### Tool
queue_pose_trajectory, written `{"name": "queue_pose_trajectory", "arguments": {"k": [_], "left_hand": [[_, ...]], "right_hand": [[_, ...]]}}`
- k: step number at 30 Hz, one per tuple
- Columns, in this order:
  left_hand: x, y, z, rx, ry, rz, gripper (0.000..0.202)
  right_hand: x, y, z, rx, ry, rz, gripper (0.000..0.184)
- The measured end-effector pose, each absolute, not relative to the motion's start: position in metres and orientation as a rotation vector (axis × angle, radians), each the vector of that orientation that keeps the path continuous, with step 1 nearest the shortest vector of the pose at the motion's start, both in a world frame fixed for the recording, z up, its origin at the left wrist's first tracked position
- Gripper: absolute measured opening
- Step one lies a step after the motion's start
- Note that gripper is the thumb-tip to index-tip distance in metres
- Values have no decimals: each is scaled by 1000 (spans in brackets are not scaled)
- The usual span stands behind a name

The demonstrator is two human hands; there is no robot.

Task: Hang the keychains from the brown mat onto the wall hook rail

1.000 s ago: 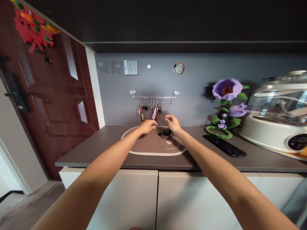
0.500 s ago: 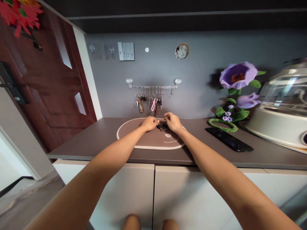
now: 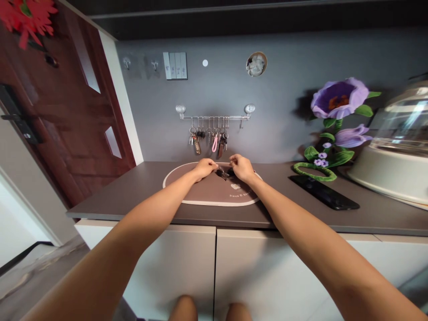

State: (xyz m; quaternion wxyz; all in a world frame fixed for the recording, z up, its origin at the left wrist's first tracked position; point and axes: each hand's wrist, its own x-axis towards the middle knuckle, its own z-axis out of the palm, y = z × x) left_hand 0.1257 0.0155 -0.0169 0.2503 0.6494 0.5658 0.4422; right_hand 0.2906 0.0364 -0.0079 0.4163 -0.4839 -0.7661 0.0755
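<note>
My left hand (image 3: pixel 204 169) is low over the brown mat, its fingers pinched at the edge of a small bunch of keys (image 3: pixel 223 174). The keys are dark and metallic and hang or lie just right of the fingertips. Facing it from the right is my right hand (image 3: pixel 243 168), with thumb and forefinger bent together. Whatever those fingers hold, if anything, is too small to make out. A black piece (image 3: pixel 230 171) shows under the right fingers, partly hidden by them. The brown mat (image 3: pixel 200 194) has a pale rim and white lettering near its right end.
Above the hands, several key bunches hang from a clear hook rail (image 3: pixel 216 118) on the grey wall. To the right are a black phone (image 3: pixel 324 192), a purple flower ornament (image 3: pixel 339 100) and a white appliance (image 3: pixel 391 165) with a clear lid. A dark red door (image 3: pixel 76 111) stands left.
My left hand has shifted slightly left, and the keys beside it have turned a little. My right hand stays close to the same place. The view has tilted slightly.
</note>
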Motion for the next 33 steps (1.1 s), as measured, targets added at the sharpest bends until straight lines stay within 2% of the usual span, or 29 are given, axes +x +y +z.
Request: {"name": "queue_pose_trajectory", "arguments": {"k": [8, 17, 33], "left_hand": [[125, 10, -7, 1314, 1159, 1274, 11], [127, 5, 3, 1123, 840, 1370, 7], [130, 2, 4, 1196, 666, 1362, 8]], "right_hand": [[290, 34, -9, -1159, -1922, 197, 23], [287, 28, -6, -978, -1954, 228, 20], [285, 18, -2, -725, -1955, 320, 22]]}}
